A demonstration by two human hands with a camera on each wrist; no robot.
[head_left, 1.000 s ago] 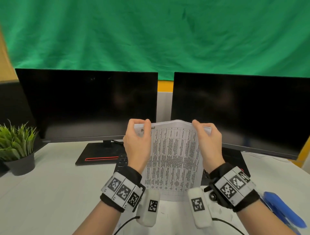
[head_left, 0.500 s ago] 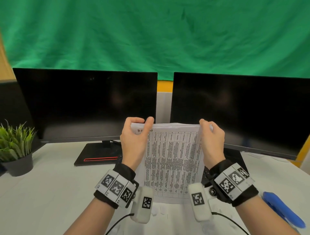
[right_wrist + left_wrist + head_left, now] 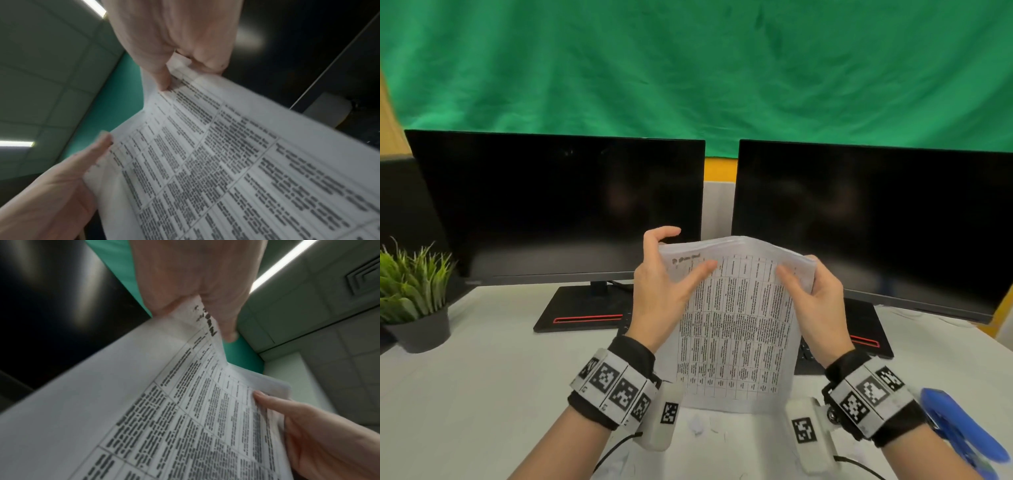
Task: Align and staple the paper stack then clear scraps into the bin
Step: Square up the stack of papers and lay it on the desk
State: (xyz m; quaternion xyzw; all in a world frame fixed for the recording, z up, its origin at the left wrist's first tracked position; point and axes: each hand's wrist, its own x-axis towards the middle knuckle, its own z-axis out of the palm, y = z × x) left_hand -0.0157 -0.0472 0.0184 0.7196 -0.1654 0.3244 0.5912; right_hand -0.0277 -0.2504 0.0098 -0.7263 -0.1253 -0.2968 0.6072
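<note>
A stack of printed paper (image 3: 736, 329) stands upright with its bottom edge on the white desk (image 3: 482, 394), between the two hands. My left hand (image 3: 657, 284) holds the top left corner, with the thumb flat across the printed front and the fingers curled behind. My right hand (image 3: 815, 294) pinches the top right corner. The top edge bows upward between them. Close up, the left wrist view shows the left hand (image 3: 195, 280) pinching the paper (image 3: 144, 418), and the right wrist view shows the right hand (image 3: 174, 32) doing the same. Small white scraps (image 3: 697, 425) lie in front of the stack.
A blue stapler (image 3: 962, 435) lies at the desk's right front, beside my right wrist. Two dark monitors (image 3: 558, 205) (image 3: 869, 226) stand behind the stack, with a keyboard partly hidden by the paper. A potted plant (image 3: 414, 291) sits far left. No bin is in view.
Half a second ago the stack's top edge was flat between the hands; now it arches upward again, and both thumbs lie further across the printed front. The hands have stayed in place.
</note>
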